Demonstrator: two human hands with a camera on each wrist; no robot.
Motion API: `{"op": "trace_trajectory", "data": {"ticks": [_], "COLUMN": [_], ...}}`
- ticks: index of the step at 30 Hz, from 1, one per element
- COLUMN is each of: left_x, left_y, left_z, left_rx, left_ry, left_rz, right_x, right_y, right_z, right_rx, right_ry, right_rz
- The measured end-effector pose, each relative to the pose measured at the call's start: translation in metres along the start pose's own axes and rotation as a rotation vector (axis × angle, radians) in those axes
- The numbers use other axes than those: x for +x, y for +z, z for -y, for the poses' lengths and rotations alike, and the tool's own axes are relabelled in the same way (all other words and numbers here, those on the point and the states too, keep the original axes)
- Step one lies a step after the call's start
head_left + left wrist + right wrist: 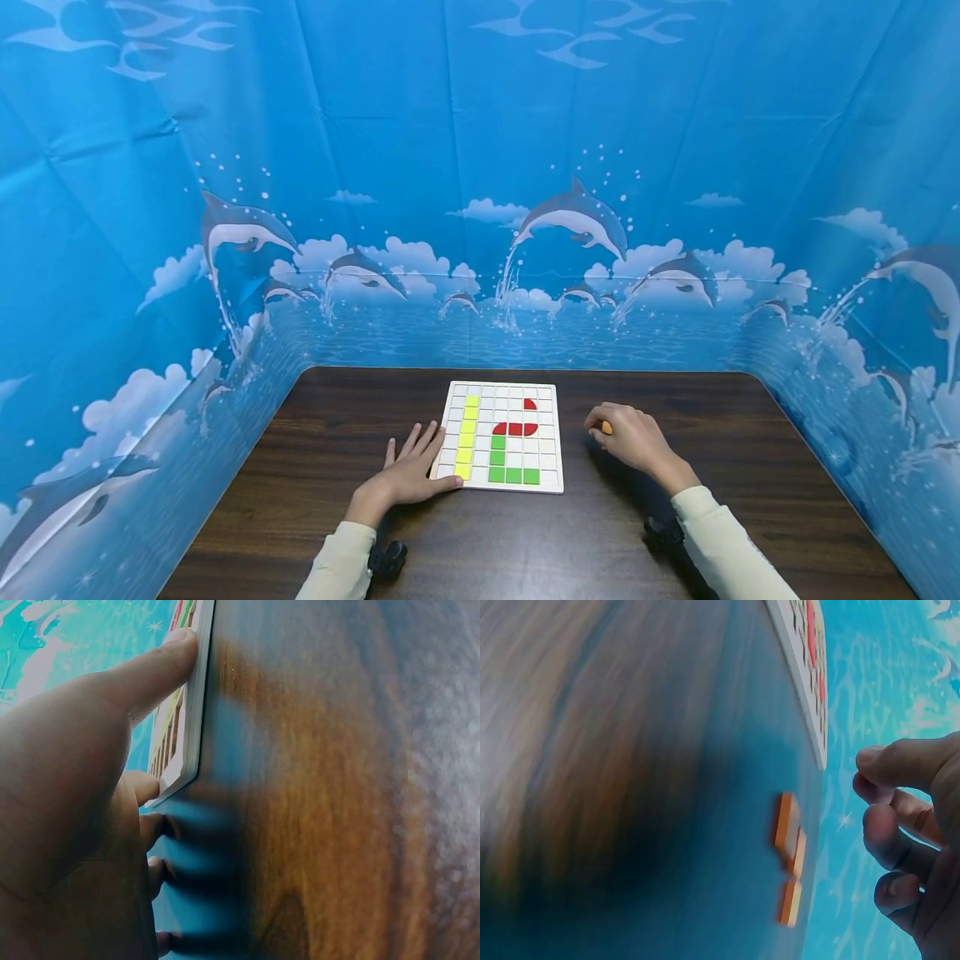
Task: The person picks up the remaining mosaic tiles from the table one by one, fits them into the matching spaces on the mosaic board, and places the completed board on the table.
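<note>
Orange pieces (785,823) sit on the table (262,517), right of the board (547,461), beneath the right hand (633,435), which is clearly the nearer one. Its fingers are bent, tips near together; can't tell if anything is pinched. Pieces' long axis unclear. Left hand (408,473) lies with fingers spread at the board's left edge, thumb on its near-left corner.

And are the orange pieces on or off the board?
Off: the right wrist view shows orange pieces on the table, apart from the board.
</note>
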State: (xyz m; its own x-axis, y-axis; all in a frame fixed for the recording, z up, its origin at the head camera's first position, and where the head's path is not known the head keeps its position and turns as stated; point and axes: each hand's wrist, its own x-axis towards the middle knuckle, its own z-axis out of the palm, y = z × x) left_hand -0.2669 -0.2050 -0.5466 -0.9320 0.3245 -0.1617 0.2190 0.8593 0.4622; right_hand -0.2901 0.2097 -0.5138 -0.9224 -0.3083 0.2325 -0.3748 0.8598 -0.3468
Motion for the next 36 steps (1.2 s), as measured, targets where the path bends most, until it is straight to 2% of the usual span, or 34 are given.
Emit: {"op": "trace_trajectory", "data": {"ticks": [4, 7, 15, 18, 22, 25, 29, 36], "left_x": [-0.005, -0.005, 0.001, -0.002, -0.005, -0.004, -0.002, 0.000], "left_y": [-0.007, -0.007, 0.002, 0.000, -0.005, -0.005, -0.001, 0.002], "left_z": [-0.007, -0.006, 0.004, -0.001, -0.009, -0.008, -0.002, 0.003], "left_rx": [-0.016, -0.024, -0.019, -0.024, 0.004, 0.005, -0.029, -0.027], "left_ry": [-0.003, 0.015, 0.009, 0.011, -0.022, -0.024, 0.009, 0.020], "left_rz": [0.024, 0.016, -0.003, -0.005, 0.016, 0.017, -0.003, -0.005], "right_x": [-0.006, -0.011, -0.020, -0.023, -0.027, -0.029, -0.028, -0.029], "right_y": [-0.003, -0.002, 0.002, 0.003, 0.004, 0.005, 0.005, 0.005], "right_z": [-0.010, -0.017, -0.027, -0.028, -0.030, -0.030, -0.029, -0.029], "right_rx": [-0.011, -0.028, -0.049, -0.050, -0.047, -0.056, -0.072, -0.090], "right_ry": [0.044, 0.051, 0.067, 0.063, 0.049, 0.035, 0.015, 0.008], "right_rz": [0.015, 0.019, 0.062, 0.063, 0.049, 0.035, 0.016, 0.019]}}
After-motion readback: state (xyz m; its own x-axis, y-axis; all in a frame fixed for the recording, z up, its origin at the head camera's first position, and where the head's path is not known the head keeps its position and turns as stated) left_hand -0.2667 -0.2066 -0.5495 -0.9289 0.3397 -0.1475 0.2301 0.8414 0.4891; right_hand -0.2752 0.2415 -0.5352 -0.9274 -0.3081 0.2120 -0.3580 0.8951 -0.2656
